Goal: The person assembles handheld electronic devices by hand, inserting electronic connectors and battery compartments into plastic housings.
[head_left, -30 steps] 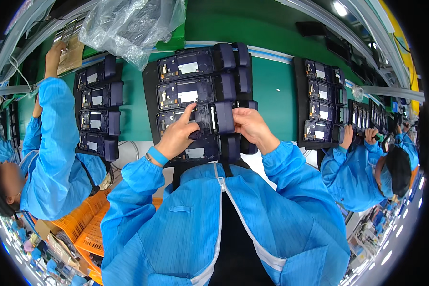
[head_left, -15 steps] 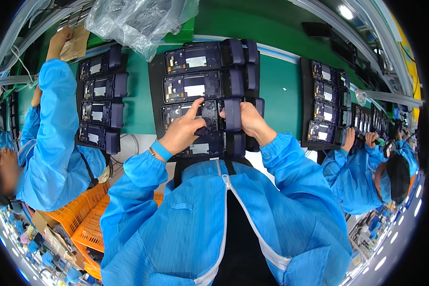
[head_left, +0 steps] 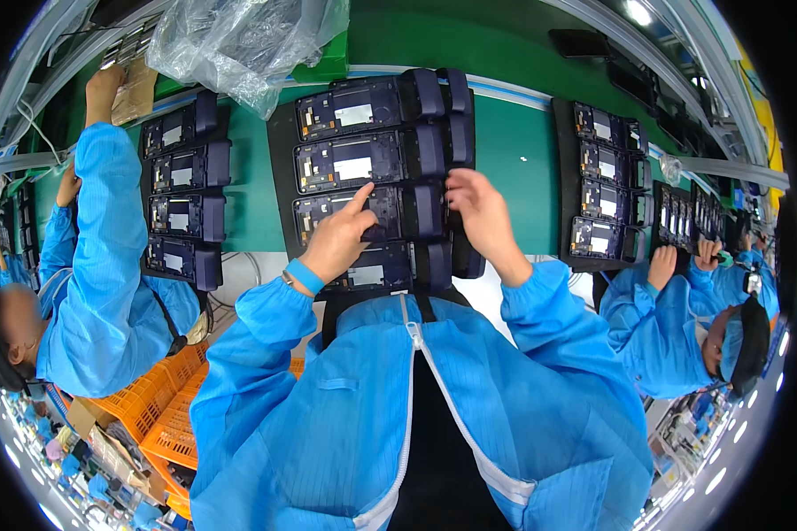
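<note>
Several dark plastic device housings lie in a column on a black tray [head_left: 281, 146] before me, with circuit parts and a pale rectangle inside each. My left hand [head_left: 338, 241] lies on the third housing from the far end [head_left: 313, 209], index finger stretched out and thumb apart. Its remaining fingers are curled and partly hidden. To the right of that housing's raised end [head_left: 428, 211], my right hand [head_left: 487, 219] is lifted with loosely bent, spread fingers and nothing visible in it. The nearest housing [head_left: 381, 268] is partly covered by my left hand.
A clear plastic bag [head_left: 250, 44] lies at the far left of the green bench [head_left: 518, 208]. Similar housings stand on a left tray [head_left: 224, 133] and a right tray [head_left: 565, 212]. Co-workers in blue sit on both sides. Orange crates [head_left: 170, 423] stand behind at lower left.
My right hand has come away from the third housing's raised end and moved slightly right, its fingers loosening. My left hand stays on the same housing, its fingers slightly shifted.
</note>
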The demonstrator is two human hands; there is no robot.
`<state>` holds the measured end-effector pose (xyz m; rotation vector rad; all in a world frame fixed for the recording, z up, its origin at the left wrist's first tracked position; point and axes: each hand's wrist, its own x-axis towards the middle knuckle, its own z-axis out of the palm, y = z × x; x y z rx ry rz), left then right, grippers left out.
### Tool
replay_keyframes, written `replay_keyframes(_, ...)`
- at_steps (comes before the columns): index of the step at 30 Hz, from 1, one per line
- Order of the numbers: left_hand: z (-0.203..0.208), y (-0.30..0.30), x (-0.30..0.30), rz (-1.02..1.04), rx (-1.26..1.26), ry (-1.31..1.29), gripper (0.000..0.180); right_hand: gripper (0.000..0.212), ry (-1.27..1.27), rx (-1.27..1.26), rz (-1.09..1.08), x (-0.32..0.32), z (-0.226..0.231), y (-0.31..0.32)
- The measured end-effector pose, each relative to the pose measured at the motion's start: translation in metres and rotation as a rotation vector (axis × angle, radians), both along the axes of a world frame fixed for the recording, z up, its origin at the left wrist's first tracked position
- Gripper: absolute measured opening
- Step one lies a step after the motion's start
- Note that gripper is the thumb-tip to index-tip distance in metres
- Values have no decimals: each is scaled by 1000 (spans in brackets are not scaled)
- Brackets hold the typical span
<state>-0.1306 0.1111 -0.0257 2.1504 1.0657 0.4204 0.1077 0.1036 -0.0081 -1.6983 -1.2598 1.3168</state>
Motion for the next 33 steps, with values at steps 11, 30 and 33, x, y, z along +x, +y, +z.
replay_keyframes(11,59,-20,33,257,-1385,-744,18,17,526,-208,98,-28,65,-8)
replay_keyframes(30,62,-47,46,668,-1064,-811,23,26,829,-209,-90,-6,41,-32)
replay_keyframes(33,67,-50,45,671,-921,-687,16,31,963,-409,-152,1,46,-35)
